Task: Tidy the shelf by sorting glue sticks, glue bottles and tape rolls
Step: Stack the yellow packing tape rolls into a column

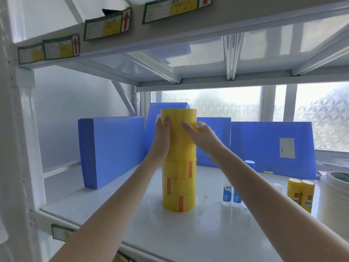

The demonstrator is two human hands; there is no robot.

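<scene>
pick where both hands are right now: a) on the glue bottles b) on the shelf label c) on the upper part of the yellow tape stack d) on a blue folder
c: the left hand and right hand both press against the upper rolls of the yellow tape stack, while the glue bottles stand untouched to its right.

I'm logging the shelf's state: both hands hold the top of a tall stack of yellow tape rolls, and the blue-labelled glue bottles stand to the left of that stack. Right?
Not quite. In the head view the two blue-labelled glue bottles stand to the right of the tall stack of yellow tape rolls, not the left. The rest holds: the left hand and right hand both hold its top.
</scene>
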